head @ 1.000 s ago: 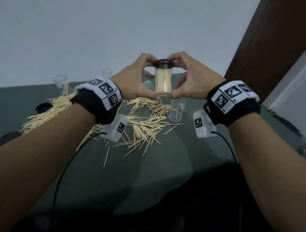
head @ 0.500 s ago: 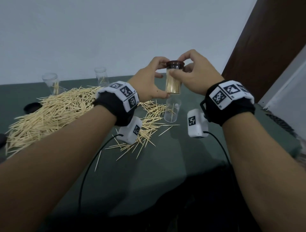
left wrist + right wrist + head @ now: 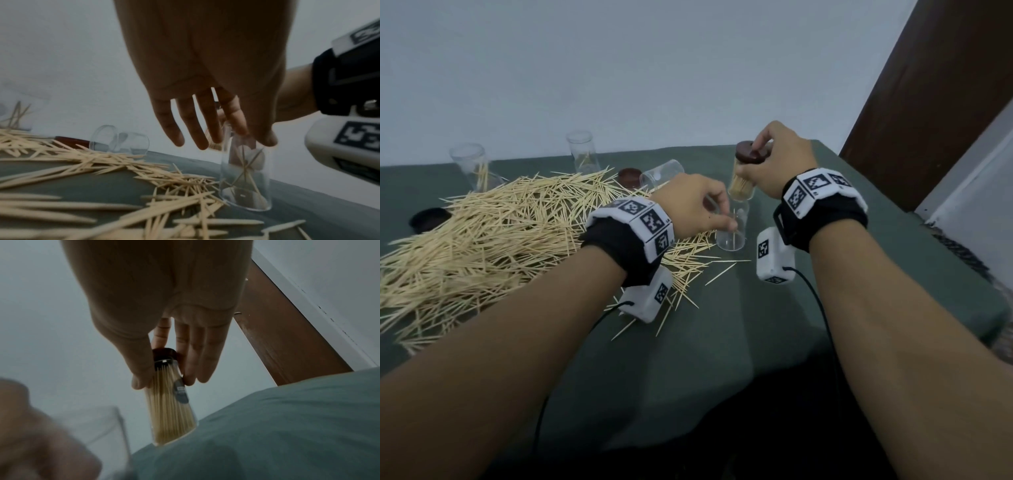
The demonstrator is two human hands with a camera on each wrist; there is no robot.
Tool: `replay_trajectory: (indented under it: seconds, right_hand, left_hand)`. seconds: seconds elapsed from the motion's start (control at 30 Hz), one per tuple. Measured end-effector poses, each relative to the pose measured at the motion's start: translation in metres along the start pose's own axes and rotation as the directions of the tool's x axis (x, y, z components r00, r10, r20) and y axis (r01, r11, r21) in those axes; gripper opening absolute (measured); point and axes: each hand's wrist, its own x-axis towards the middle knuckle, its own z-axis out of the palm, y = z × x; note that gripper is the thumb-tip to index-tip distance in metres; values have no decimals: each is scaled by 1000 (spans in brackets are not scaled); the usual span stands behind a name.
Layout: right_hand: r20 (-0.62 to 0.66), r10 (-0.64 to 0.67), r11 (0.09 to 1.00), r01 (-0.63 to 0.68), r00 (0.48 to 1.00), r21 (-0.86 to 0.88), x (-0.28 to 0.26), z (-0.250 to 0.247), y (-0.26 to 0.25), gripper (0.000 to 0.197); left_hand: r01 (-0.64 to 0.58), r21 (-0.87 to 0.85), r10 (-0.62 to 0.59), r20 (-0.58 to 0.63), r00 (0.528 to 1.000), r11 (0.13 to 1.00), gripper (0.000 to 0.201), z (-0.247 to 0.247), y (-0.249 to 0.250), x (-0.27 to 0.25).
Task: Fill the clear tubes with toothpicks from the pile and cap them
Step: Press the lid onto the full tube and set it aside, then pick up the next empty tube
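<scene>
My right hand (image 3: pixel 755 168) grips a clear tube (image 3: pixel 741 188) packed with toothpicks and closed by a dark brown cap (image 3: pixel 751 155). In the right wrist view the thumb and fingers (image 3: pixel 190 369) clasp the filled tube (image 3: pixel 172 410) just under the cap, with its base at the green cloth; whether it rests there I cannot tell. My left hand (image 3: pixel 727 219) reaches a standing clear tube (image 3: pixel 732 233) that holds a few toothpicks. Thumb and index finger pinch the rim of this tube (image 3: pixel 244 178). The toothpick pile (image 3: pixel 482 233) spreads to the left.
Two more clear tubes (image 3: pixel 470 164) (image 3: pixel 582 150) stand at the back; another (image 3: pixel 661 174) lies on its side next to a brown cap (image 3: pixel 629 176). A dark cap (image 3: pixel 429 217) lies far left. The table's right edge (image 3: pixel 945 246) borders a brown door (image 3: pixel 928 85).
Both hands came down from in front of me toward the table. The left hand let go of the filled capped tube and went to the nearly empty one; the right hand kept the filled tube.
</scene>
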Motion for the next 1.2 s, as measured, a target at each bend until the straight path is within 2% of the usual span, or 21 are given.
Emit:
replay_trajectory:
  seconds: [0.17,0.37,0.5,0.57,0.6,0.67,0.77,0.83,0.9,0.97,1.1,1.2]
  right_hand:
    - [60,43,995,-37,997,-91,1,16,12,36]
    - [135,56,988,-35,989,-152,-3,9,9,41]
    - [141,0,968,36,990,-248,-11,-7,-5,54]
    - [163,-80,962,119,983,-246,-22,-12,-21,47]
    - [214,-117,962,165,970,-217,-31,-11,-30,40]
    - [402,-159,954,245,902,-172,-53,-6,-51,32]
    - [698,-101,912,346,709,-219,-87,10,-75,34]
    - [810,-22,875,403,586,-268,-104,21,-82,37]
    - [858,46,835,451,512,-314,-115,32,-84,37]
    - [857,50,801,491,513,-341,-118,40,-85,32]
    - [783,-97,801,516,614,-305,-107,56,-85,12]
    - [726,-153,800,515,671,-307,-94,70,-86,9]
  left_hand:
    - [43,-9,-44,-136,990,999,24,-15,-5,-6]
    - [88,-91,-105,-202,974,992,26,-28,-18,-23]
    - [80,-138,-112,-236,965,987,39,-38,-25,-40]
    - [79,-152,-115,-244,963,985,44,-43,-29,-49]
    - [80,-154,-117,-246,962,985,45,-46,-31,-54]
    - [89,-159,-128,-252,959,983,46,-53,-37,-64]
    - [110,-145,-146,-271,951,983,49,-61,-45,-83]
    - [115,-127,-146,-273,951,985,54,-65,-48,-96]
    - [112,-105,-137,-274,952,988,56,-70,-52,-109]
    - [113,-102,-138,-277,951,988,55,-75,-57,-120]
    - [130,-94,-151,-285,947,987,57,-80,-68,-137]
    - [125,-85,-144,-283,948,988,58,-81,-71,-145]
